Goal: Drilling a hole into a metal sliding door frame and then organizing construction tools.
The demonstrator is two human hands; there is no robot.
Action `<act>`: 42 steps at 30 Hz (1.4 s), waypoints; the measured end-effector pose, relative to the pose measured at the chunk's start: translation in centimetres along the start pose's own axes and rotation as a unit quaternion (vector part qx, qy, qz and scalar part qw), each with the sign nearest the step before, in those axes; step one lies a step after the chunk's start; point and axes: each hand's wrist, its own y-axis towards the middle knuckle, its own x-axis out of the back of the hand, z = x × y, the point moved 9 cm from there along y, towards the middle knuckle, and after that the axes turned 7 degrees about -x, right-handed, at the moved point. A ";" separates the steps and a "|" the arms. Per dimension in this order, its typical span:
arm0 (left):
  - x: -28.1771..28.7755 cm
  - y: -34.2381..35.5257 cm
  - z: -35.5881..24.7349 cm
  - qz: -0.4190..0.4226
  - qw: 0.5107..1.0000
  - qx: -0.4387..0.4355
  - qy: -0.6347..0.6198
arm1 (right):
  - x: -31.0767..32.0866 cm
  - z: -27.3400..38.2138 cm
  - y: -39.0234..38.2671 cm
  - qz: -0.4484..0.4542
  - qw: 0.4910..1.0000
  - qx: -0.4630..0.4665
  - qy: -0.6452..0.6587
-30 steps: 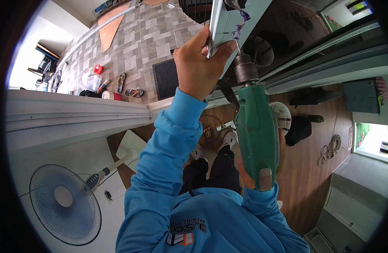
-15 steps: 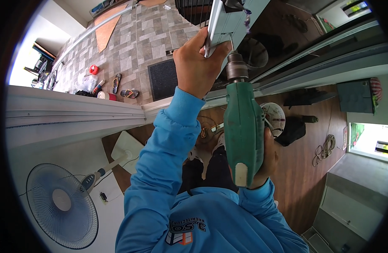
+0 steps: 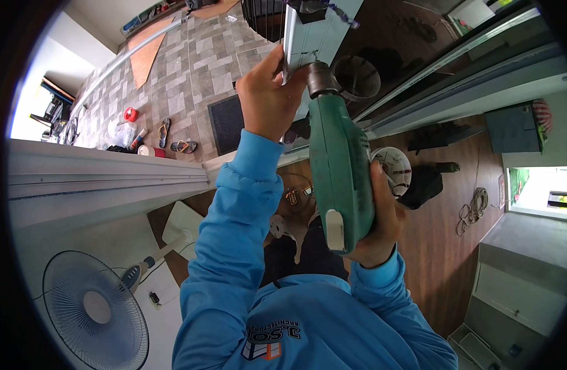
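Note:
A green power drill (image 3: pixel 339 166) with a worn metal chuck points away from me, and my right hand (image 3: pixel 384 216) is wrapped around its handle. The chuck sits close to a pale metal door edge (image 3: pixel 308 40); the bit's tip is hard to make out from here. My left hand (image 3: pixel 271 95) grips the door's edge just left of the chuck, thumb on the face nearest the drill and fingers round the far side. Dark marks and small holes show on the metal by the chuck. A dark lock piece with a purple strip (image 3: pixel 342 13) hangs higher up.
Dark glass panels in metal frames stand at right. On the wood floor are a white bucket (image 3: pixel 402 169), a dark bag (image 3: pixel 422 190) and coiled rope (image 3: pixel 475 209). A standing fan (image 3: pixel 97 308) is at lower left. Sandals (image 3: pixel 183 147) and a black mat (image 3: pixel 225 126) lie beyond the threshold.
The drill and both hands appear further left in view, with the door edge. The chuck now looks nearer the metal, and less of the bit shows. Both grips stay the same.

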 end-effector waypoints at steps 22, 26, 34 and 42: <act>-1.1 -0.7 1.5 0.072 0.981 0.169 -0.064 | -0.1 -10.7 0.9 0.199 0.825 -0.207 0.487; 0.4 -4.2 -1.6 -0.082 0.958 0.223 -0.159 | 2.4 -7.4 -1.7 0.030 0.972 -0.050 0.227; -5.5 -11.7 -5.5 0.075 0.652 0.593 -0.466 | 1.7 -3.3 -4.3 0.055 0.985 0.152 0.065; -3.9 -8.2 -3.4 0.088 0.847 0.431 -0.300 | -1.8 -9.1 -7.1 0.092 0.942 -0.241 0.215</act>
